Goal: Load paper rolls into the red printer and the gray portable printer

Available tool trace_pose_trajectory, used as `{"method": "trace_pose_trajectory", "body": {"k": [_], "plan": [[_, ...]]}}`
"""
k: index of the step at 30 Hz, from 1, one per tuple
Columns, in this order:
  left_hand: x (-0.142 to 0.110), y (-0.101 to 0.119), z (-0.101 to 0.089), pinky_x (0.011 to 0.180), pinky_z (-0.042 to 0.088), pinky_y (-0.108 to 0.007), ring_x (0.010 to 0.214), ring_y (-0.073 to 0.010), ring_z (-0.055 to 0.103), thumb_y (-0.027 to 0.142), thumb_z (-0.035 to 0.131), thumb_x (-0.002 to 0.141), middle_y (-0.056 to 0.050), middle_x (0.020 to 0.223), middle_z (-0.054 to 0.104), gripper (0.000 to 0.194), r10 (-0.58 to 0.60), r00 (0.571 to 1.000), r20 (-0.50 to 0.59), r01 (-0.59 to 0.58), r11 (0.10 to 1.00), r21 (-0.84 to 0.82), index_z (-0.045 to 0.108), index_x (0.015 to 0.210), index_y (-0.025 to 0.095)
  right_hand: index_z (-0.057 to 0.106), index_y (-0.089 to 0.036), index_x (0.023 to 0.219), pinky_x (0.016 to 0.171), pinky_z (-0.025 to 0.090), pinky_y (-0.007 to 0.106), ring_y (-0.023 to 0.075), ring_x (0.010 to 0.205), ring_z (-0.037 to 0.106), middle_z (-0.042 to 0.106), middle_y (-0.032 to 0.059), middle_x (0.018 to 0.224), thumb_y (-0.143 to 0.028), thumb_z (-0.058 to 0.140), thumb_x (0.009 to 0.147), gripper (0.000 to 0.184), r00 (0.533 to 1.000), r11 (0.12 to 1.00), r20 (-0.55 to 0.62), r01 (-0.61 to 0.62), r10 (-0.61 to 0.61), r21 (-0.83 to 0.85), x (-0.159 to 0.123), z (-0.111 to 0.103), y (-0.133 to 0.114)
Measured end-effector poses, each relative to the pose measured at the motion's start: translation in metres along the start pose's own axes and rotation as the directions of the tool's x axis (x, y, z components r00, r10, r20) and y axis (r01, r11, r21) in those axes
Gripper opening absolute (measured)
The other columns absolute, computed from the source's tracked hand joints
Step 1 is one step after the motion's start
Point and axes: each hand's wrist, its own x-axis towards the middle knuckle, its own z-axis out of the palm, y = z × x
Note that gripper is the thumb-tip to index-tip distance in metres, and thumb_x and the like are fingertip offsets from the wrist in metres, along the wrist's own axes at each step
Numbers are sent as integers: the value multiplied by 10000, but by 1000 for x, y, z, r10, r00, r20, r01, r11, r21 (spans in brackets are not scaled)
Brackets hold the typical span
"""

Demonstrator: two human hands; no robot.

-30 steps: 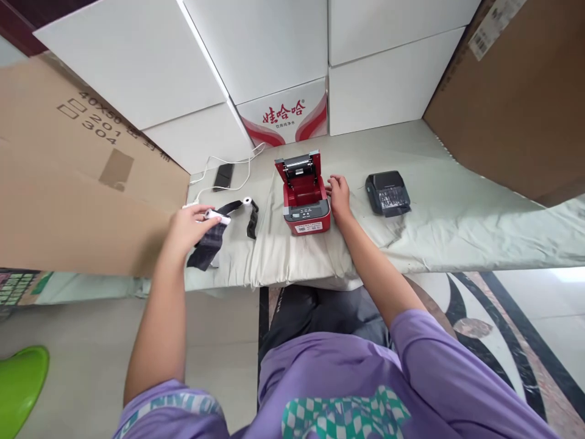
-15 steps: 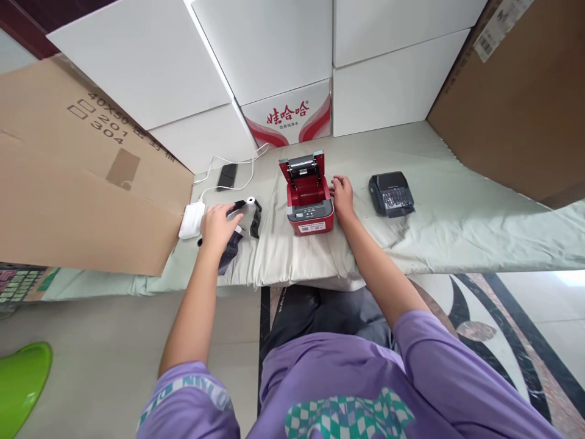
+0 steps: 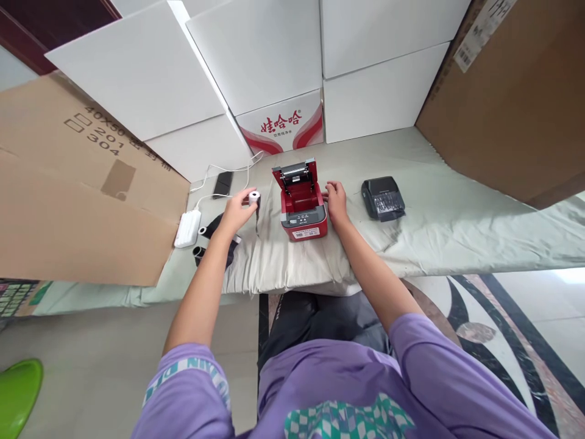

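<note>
My left hand [image 3: 238, 213] is closed around a small paper roll [image 3: 255, 197], white at its end with a hollow core. A dark strip hangs down from this roll. More rolls with black outer layers [image 3: 198, 252] lie below my left wrist, partly hidden by the forearm. A red and dark-grey receipt printer [image 3: 305, 224] stands in the middle with its lid raised, and its red paper bay shows. Against the printer's right side rests my right hand [image 3: 337, 202], fingers loosely apart and holding nothing.
A black portable printer [image 3: 382, 198] sits to the right. On the left are a white power strip [image 3: 187, 228], a white cable and a dark phone-like slab [image 3: 223, 184]. White boxes [image 3: 256, 55] line the back; large cardboard boxes [image 3: 86, 183] flank both sides.
My left hand has moved up and right from the dark rolls and taken hold of the paper roll beside the printer. My right hand stays beside the printer. The view has shifted slightly.
</note>
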Motion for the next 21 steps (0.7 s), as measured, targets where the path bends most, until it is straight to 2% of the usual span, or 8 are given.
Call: {"method": "trace_pose_trajectory", "body": {"k": [3,6,8,11,16,19,21], "plan": [[-5,46,1,986,557,-336,1125,-216,701,351,622,895,-129,1351,700,613,123,992,25,-122,991,-51,544,1479,177,566,-249,1004,744,550,292,126,740,618,619,-16,960,-334,538,910,130,1000,1000,8,-2,2,-2,1,0,2],[-1,92,6,968,553,-340,1089,-228,704,341,665,886,-97,1273,741,515,228,957,180,-229,973,-12,633,1382,206,564,-252,1002,715,544,274,121,747,626,611,-23,956,-339,530,911,130,1000,1000,4,18,-18,1,2,0,4],[8,113,14,978,539,-340,1072,-233,710,283,649,891,-83,1238,758,409,268,919,289,-292,956,42,698,1289,205,561,-257,1009,695,541,266,121,750,631,607,-25,954,-342,529,909,135,1000,1000,2,25,-25,5,2,0,5],[26,123,34,1001,521,-344,1084,-246,714,218,620,889,-83,1222,769,373,263,876,404,-336,934,121,727,1245,190,555,-258,1011,692,543,267,121,747,632,609,-22,960,-364,547,898,155,1000,1000,-3,15,-15,8,3,0,6],[50,118,65,905,533,-318,1034,-253,728,146,642,826,-88,1124,797,327,175,832,526,-339,911,233,776,1122,182,559,-247,1014,705,548,284,128,745,639,605,-12,974,-356,533,890,168,1000,1000,-2,13,-13,2,4,1,6],[52,122,67,835,531,-313,938,-248,733,141,662,809,-86,1022,809,267,128,817,562,-314,916,249,799,1033,183,557,-247,1011,707,548,285,130,744,637,607,-9,977,-359,541,889,166,1000,1000,0,5,-5,4,4,1,5],[48,128,58,829,528,-319,916,-243,731,173,648,844,-75,1013,811,240,139,808,572,-303,932,201,809,1020,202,551,-250,1011,707,550,281,127,746,632,610,-8,992,-376,559,889,176,1000,1000,1,-1,1,14,3,1,4]]}}
